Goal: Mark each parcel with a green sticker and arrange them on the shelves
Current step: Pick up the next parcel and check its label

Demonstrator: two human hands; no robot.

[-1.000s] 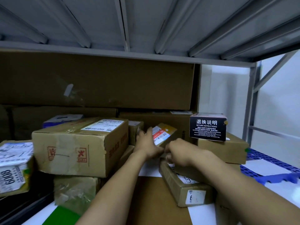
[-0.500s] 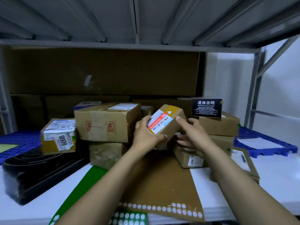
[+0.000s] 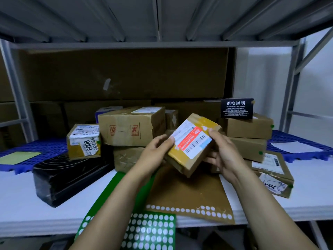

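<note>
I hold a small cardboard parcel [image 3: 192, 144] with yellow tape and a red-and-white barcode label, tilted above the white shelf [image 3: 21, 204]. My left hand [image 3: 155, 152] grips its left edge and my right hand [image 3: 222, 152] grips its right side from below. A green sticker sheet [image 3: 149, 230] with white circles lies at the shelf's front edge under my left forearm. A brown sticker sheet [image 3: 189, 195] lies beside it.
Stacked cardboard parcels stand behind: a large box [image 3: 129, 127], a small labelled box [image 3: 83, 141] at left, a black-labelled box [image 3: 237, 108] on the right stack [image 3: 249, 129]. A black parcel [image 3: 66, 175] lies left, a flat parcel [image 3: 273, 172] right. Blue mats [image 3: 34, 148] flank them.
I lifted the small parcel out from among the stacked boxes and drew it toward me. My view pulled back, so the sticker sheets came into sight.
</note>
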